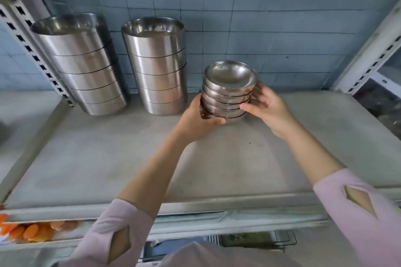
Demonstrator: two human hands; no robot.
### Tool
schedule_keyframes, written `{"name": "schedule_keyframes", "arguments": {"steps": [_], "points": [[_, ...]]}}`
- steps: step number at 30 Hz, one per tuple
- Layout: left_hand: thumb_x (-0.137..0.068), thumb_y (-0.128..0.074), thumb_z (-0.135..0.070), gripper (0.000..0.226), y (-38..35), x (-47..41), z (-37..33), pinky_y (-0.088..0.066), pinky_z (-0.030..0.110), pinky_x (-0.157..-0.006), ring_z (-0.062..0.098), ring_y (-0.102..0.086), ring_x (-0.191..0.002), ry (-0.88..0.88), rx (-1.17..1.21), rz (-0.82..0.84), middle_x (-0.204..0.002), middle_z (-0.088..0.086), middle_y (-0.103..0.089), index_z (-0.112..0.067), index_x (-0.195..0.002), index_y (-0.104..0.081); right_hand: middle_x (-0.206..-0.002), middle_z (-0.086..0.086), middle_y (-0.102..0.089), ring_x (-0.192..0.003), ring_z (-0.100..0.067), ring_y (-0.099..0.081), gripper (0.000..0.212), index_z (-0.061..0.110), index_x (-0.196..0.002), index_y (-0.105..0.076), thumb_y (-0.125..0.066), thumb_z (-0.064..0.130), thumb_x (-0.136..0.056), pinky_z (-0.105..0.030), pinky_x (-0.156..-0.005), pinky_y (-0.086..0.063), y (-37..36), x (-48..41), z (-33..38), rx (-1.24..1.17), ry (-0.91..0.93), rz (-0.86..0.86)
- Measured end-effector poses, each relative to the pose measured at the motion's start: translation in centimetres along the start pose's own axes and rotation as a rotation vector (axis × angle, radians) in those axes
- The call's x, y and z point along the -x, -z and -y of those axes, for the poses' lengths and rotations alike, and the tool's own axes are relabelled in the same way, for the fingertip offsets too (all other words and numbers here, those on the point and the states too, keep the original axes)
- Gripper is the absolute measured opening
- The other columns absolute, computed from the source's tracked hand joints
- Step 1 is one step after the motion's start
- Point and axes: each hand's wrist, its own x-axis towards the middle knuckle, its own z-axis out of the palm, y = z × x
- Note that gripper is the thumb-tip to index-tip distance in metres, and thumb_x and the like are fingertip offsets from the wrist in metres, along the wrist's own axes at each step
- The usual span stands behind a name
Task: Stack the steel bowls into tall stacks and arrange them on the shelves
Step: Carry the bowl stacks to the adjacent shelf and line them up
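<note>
A stack of several small steel bowls (229, 91) stands near the back of the grey shelf (130, 158), right of centre. My left hand (198, 119) grips its lower left side, thumb curled under the front. My right hand (265, 108) holds its right side, fingers wrapped round the middle bowls. Whether the stack's base touches the shelf is hidden by my hands. Two tall stacks of larger steel bowls stand against the tiled wall: one at the far left (84, 65), one beside it (158, 67).
A slotted metal upright (32, 50) rises at the shelf's left and another (373, 50) at its right. Blue tiles (282, 28) back the shelf. Below the shelf's front edge, orange objects (28, 232) lie on the left.
</note>
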Motion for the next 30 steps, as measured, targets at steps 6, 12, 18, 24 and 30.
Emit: {"name": "schedule_keyframes", "arguments": {"steps": [6, 12, 18, 24, 30], "points": [[-0.066, -0.087, -0.036, 0.086, -0.5, -2.7, 0.3, -0.046, 0.030, -0.102, 0.004, -0.058, -0.114, 0.006, -0.132, -0.035, -0.123, -0.014, -0.062, -0.022, -0.138, -0.041, -0.137, -0.001, -0.059, -0.119, -0.012, -0.061, 0.078, 0.025, -0.146, -0.039, -0.071, -0.006, -0.083, -0.030, -0.107, -0.045, 1.6, -3.7, -0.9, 0.005, -0.010, 0.061], [-0.070, -0.086, -0.027, 0.080, -0.8, -4.5, 0.2, -0.047, 0.029, -0.101, 0.005, -0.059, -0.112, 0.021, -0.146, -0.044, -0.118, -0.014, -0.061, -0.021, -0.136, -0.040, -0.138, 0.001, -0.057, -0.124, -0.013, -0.059, 0.080, 0.031, -0.145, -0.036, -0.072, -0.004, -0.083, -0.036, -0.110, -0.043, 2.1, -5.6, -1.6, -0.038, -0.016, 0.090], [-0.073, -0.084, -0.021, 0.074, -0.9, -5.1, 0.0, -0.046, 0.017, -0.092, 0.000, -0.060, -0.105, 0.038, -0.179, -0.048, -0.112, -0.018, -0.061, -0.021, -0.133, -0.041, -0.145, 0.003, -0.052, -0.127, -0.011, -0.055, 0.081, 0.026, -0.152, -0.030, -0.070, -0.001, -0.087, -0.023, -0.096, -0.048, 2.6, -6.8, -2.0, -0.011, -0.033, 0.143], [-0.050, -0.084, -0.062, 0.118, -1.1, -4.1, -1.0, -0.045, 0.036, -0.104, 0.014, -0.056, -0.121, 0.155, -0.265, -0.106, -0.133, -0.004, -0.058, -0.019, -0.146, -0.029, -0.150, 0.003, -0.046, -0.131, -0.012, -0.052, 0.090, 0.028, -0.152, -0.027, -0.078, 0.011, -0.080, -0.032, -0.105, -0.044, 2.7, -6.1, -1.8, -0.011, -0.062, 0.121], [-0.083, -0.072, -0.040, 0.081, -0.4, 1.8, -3.5, -0.037, 0.030, -0.107, 0.023, -0.044, -0.132, 0.091, -0.564, -0.109, -0.148, 0.005, -0.044, -0.016, -0.149, -0.032, -0.127, 0.009, -0.062, -0.112, -0.010, -0.062, 0.052, 0.028, -0.131, -0.056, -0.078, 0.027, -0.083, -0.034, -0.099, -0.051, 1.1, 0.8, 0.2, 0.194, 0.049, -0.228]]}}
